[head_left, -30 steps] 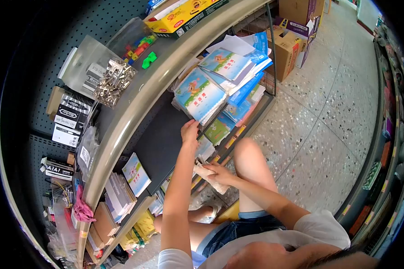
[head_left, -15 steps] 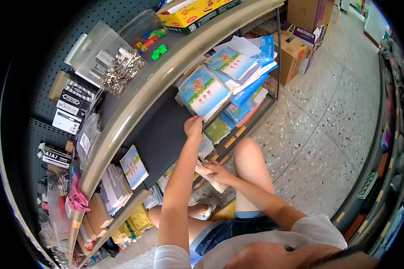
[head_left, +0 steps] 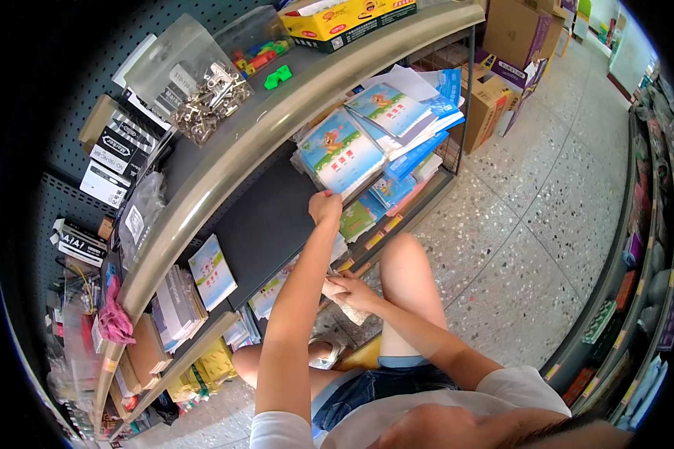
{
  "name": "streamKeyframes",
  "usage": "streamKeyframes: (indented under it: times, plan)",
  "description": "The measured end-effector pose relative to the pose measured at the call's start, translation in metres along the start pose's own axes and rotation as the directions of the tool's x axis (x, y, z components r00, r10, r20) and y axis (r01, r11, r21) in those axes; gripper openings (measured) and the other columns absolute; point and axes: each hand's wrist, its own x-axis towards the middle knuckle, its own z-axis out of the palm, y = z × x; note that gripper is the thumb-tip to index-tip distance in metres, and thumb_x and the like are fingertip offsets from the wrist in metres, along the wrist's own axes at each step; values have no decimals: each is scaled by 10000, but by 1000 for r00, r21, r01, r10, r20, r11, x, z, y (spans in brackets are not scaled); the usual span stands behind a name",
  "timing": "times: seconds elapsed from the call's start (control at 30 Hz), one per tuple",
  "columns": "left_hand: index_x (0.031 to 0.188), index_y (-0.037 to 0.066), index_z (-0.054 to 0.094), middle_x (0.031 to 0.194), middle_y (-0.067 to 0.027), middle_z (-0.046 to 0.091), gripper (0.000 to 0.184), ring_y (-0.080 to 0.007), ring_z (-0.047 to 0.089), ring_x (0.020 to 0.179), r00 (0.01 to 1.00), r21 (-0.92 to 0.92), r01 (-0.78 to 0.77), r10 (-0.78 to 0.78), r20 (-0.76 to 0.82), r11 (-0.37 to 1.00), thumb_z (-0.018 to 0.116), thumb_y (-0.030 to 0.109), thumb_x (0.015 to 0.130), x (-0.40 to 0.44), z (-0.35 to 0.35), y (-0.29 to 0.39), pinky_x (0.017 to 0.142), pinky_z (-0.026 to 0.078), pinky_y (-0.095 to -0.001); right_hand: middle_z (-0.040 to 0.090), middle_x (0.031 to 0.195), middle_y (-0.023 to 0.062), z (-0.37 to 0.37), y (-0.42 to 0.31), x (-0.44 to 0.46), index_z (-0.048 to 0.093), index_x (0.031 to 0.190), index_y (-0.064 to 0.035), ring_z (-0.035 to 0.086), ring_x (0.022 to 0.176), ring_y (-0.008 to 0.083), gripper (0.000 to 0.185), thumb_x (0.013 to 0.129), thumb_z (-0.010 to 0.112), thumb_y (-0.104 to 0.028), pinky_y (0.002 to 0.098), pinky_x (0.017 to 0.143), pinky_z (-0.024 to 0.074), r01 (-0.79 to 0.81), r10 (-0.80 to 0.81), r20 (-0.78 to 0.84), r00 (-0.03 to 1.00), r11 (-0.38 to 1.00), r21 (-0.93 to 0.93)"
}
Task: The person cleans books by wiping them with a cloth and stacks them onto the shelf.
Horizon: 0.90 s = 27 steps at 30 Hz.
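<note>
My left hand (head_left: 326, 207) is closed at the near edge of a stack of exercise books (head_left: 342, 156) with blue covers and a cartoon animal on top. Some of its fingers are hidden by the books' edge. Lower down, in front of the shelf edge, my right hand (head_left: 358, 292) is closed around a pale, crumpled cloth (head_left: 350, 310). Beside the stack lies another exercise book (head_left: 394, 110) of the same look, on top of loose papers and blue folders (head_left: 421, 153). The dark shelf board (head_left: 266, 217) shows to the left of my left hand.
Above runs a curved shelf edge (head_left: 225, 150), with metal clips (head_left: 213, 101) in a clear bin and a yellow box (head_left: 344, 19). A single booklet (head_left: 213, 272) lies at left near upright books (head_left: 178, 307). Cardboard boxes (head_left: 490, 97) stand on the floor at back right.
The view has shifted slightly. My left hand stays at the edge of the exercise books. My right hand, still holding the cloth, has moved slightly left in view.
</note>
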Motion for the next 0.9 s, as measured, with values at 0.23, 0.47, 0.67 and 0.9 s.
streamKeyframes:
  times: [0.23,0.47,0.67,0.9]
  plan:
    - [924,-12,629,998,-194,653,302,-326,636,936,999,65,5,-3,-34,998,668,151,673,9,10,-7,816,489,-379,498,1238,164,7,14,4,523,1297,-113,439,1208,338,550,763,617,-23,398,1010,369,36,-37,5,999,999,34]
    - [988,-47,628,1078,-245,630,312,-356,620,1023,999,177,52,-50,-20,983,605,96,711,-13,2,20,877,482,-390,503,1137,181,2,-3,-2,540,1275,-100,516,1062,335,503,779,591,-35,387,896,431,121,-122,-33,992,992,-36]
    - [957,-55,641,1085,-255,630,273,-374,602,1059,991,146,134,-129,-45,980,563,73,729,-19,-1,34,889,473,-412,435,1322,166,1,2,0,500,1323,-154,411,1242,345,584,766,602,-11,390,1024,365,21,-23,53,998,999,33]
    - [1019,-59,631,1102,-235,632,352,-355,633,999,988,158,124,-108,-108,980,623,124,719,-18,2,29,872,479,-395,470,1268,170,-2,-3,-3,503,1316,-132,439,1213,333,581,756,613,-20,377,1001,381,13,-14,39,999,1000,9]
